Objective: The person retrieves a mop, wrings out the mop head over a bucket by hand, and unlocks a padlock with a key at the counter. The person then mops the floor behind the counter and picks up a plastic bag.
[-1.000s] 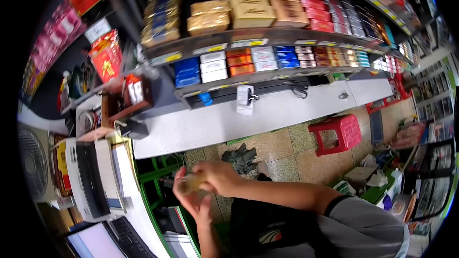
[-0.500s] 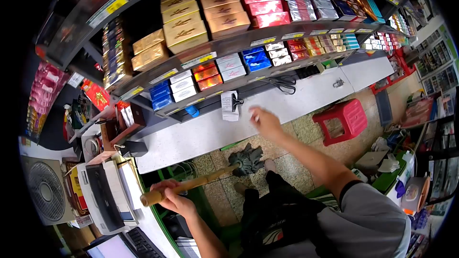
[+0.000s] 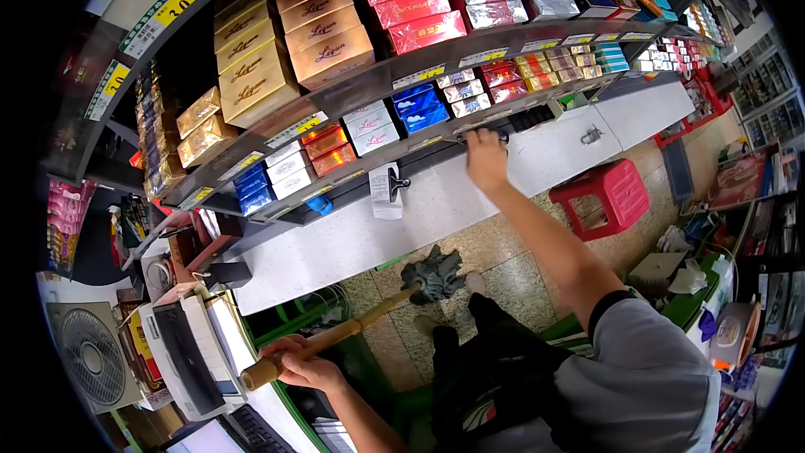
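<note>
My left hand (image 3: 309, 366) is closed round the upper end of a mop's bamboo handle (image 3: 356, 323). The mop slants away from me, and its dark grey cloth head (image 3: 432, 275) rests on the tiled floor by my feet. Above the white counter, my right hand (image 3: 488, 161) reaches to the lower edge of the shelf with its fingers bent down and together. A dark bit of the scissors (image 3: 502, 136) shows at those fingertips; the rest is hidden by the hand and the shelf. Left of this hand, papers under a black binder clip (image 3: 397, 185) lie on the counter.
Shelves of cigarette cartons (image 3: 331, 54) overhang the white counter (image 3: 310, 252). A red plastic stool (image 3: 625, 197) stands on the floor to the right. At the left are a printer (image 3: 180, 352), a fan (image 3: 90, 356) and a keyboard (image 3: 256, 429).
My right hand has moved forward and to the right, from above the counter to the scissors at the shelf edge. My left hand still holds the mop. My view has shifted slightly.
</note>
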`<move>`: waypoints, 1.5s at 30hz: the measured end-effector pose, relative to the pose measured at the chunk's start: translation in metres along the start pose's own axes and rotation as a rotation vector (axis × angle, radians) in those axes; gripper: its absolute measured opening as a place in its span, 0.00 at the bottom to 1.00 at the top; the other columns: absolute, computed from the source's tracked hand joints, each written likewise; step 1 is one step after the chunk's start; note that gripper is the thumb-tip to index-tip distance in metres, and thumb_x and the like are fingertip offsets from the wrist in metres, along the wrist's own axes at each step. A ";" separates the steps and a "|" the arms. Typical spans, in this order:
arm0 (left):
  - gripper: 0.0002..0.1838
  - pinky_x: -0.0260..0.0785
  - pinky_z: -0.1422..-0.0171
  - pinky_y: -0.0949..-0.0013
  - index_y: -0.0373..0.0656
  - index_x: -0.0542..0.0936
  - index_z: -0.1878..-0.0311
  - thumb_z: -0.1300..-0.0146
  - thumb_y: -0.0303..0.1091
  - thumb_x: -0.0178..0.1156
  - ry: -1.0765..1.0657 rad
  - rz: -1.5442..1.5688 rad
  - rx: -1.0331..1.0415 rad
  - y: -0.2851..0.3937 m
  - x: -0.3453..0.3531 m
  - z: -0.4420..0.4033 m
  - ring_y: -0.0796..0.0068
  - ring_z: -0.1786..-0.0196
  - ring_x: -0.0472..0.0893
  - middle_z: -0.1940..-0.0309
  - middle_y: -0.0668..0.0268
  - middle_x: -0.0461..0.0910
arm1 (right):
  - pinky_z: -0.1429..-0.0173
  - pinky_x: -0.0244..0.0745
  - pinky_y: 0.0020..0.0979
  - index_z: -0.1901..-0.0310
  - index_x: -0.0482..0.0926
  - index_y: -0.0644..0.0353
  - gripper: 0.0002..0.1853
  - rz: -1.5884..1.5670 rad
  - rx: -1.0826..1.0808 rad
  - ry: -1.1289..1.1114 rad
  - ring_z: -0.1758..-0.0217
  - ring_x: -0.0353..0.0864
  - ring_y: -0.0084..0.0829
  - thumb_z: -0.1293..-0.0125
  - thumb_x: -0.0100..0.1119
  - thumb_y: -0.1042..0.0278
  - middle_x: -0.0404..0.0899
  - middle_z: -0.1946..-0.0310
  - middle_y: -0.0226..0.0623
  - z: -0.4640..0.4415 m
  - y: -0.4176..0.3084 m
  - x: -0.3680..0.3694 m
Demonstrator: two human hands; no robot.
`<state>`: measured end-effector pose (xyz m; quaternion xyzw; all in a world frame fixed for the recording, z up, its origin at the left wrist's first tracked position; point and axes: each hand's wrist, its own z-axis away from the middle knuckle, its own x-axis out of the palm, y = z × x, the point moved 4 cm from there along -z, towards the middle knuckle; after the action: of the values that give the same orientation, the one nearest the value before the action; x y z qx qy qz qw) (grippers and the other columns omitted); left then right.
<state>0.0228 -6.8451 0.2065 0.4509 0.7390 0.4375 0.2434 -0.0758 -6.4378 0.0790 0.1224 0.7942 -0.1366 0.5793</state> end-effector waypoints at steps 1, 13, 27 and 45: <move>0.17 0.57 0.75 0.77 0.41 0.63 0.51 0.41 0.38 0.45 0.001 -0.001 -0.002 0.000 0.001 0.001 0.79 0.78 0.63 0.77 0.68 0.64 | 0.56 0.68 0.39 0.52 0.66 0.55 0.23 0.001 -0.002 -0.002 0.57 0.69 0.40 0.54 0.56 0.67 0.70 0.62 0.40 0.000 0.012 0.003; 0.16 0.58 0.74 0.77 0.40 0.63 0.59 0.40 0.44 0.48 0.020 0.008 -0.026 0.010 0.013 0.003 0.80 0.77 0.64 0.76 0.68 0.66 | 0.57 0.70 0.34 0.58 0.71 0.57 0.25 -0.283 0.144 -0.423 0.60 0.74 0.40 0.64 0.60 0.64 0.71 0.63 0.42 0.026 0.058 -0.025; 0.21 0.66 0.63 0.73 0.38 0.77 0.60 0.60 0.37 0.59 -0.752 0.135 -0.489 0.048 0.051 0.020 0.77 0.68 0.72 0.41 0.58 0.59 | 0.57 0.66 0.30 0.59 0.69 0.62 0.23 -1.151 -0.475 -0.787 0.63 0.71 0.35 0.64 0.56 0.72 0.68 0.67 0.38 0.093 -0.079 -0.172; 0.07 0.68 0.64 0.74 0.34 0.74 0.65 0.49 0.22 0.54 -0.122 -0.052 -0.420 -0.053 -0.039 -0.031 0.76 0.69 0.74 0.66 0.64 0.73 | 0.76 0.66 0.19 0.47 0.63 0.69 0.21 -1.465 0.389 -1.735 0.73 0.74 0.22 0.40 0.41 0.66 0.74 0.68 0.40 0.113 -0.192 -0.147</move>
<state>-0.0059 -6.9037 0.1748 0.3968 0.6270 0.5471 0.3875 0.0006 -6.6624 0.2005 -0.4162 -0.0257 -0.5988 0.6838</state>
